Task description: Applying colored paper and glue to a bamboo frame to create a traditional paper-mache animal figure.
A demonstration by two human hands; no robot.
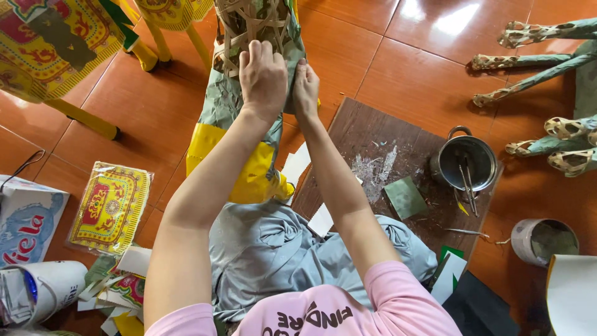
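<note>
A tall paper figure (249, 106) is seen in the upper middle of the frame, standing on the red tiled floor (385, 62). Its long side runs up and down the picture, from the yellow part near the grey trousers to the woven bamboo frame (252, 25) at the top. Both hands are laid on its green paper skin, just under the bare bamboo. The left hand (263, 78) is pressed flat on the paper, with its fingers (261, 53) close together and pointed up, and nothing is gripped in it. The right hand (305, 90) is set just beside it, touching the right edge of the figure; its fingers are bent a little against the paper, and a real hold cannot be told. A wooden board (373, 146) with a small metal pot (466, 162) lies to the right.
</note>
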